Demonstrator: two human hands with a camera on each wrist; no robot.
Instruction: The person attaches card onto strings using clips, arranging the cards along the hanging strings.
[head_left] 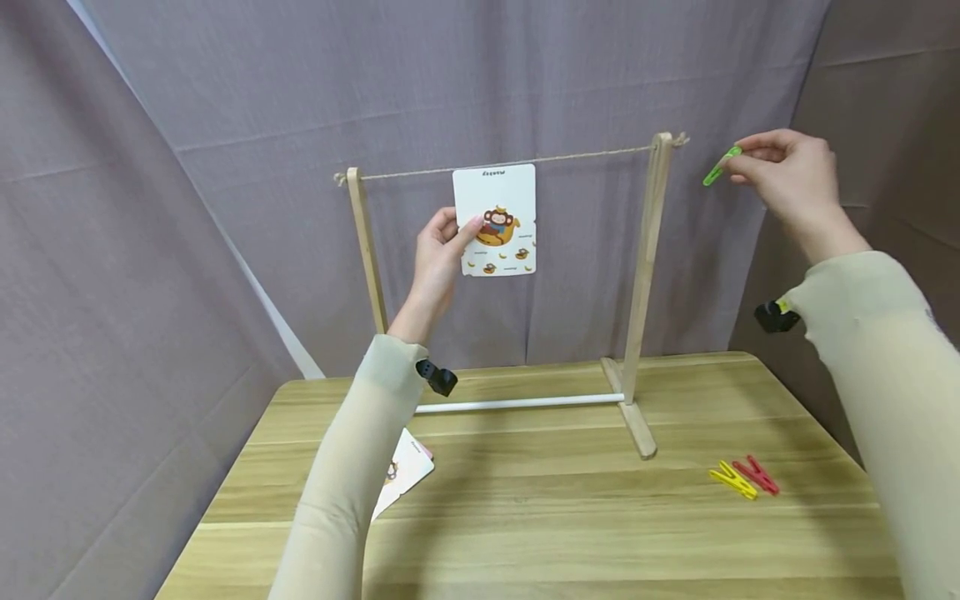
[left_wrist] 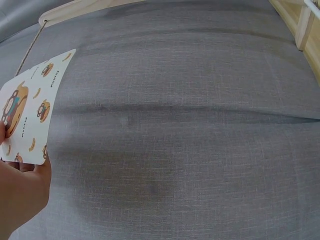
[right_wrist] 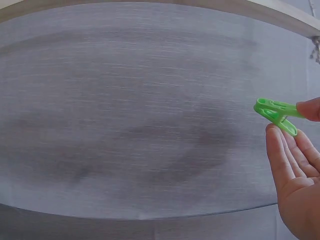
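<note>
My left hand [head_left: 438,254] pinches a white card [head_left: 495,187] by its left side, thumb in front and fingers behind. The card shows a monkey in a banana, and its top edge lies at the twine [head_left: 592,155] strung between two wooden posts. In the left wrist view the card [left_wrist: 35,110] stands tilted above the fingers. Off to the right of the right post, my right hand [head_left: 795,175] holds a green clothespin [head_left: 722,167] between thumb and fingers. The right wrist view shows the clothespin [right_wrist: 275,111] with its handles between thumb and fingertips.
The wooden stand [head_left: 647,275] has a white crossbar [head_left: 525,403] low down. On the table [head_left: 540,517] lie a yellow clothespin [head_left: 733,480] and a red clothespin [head_left: 757,475] at the right. More cards [head_left: 408,467] lie partly behind my left forearm. A grey curtain [head_left: 600,75] hangs behind.
</note>
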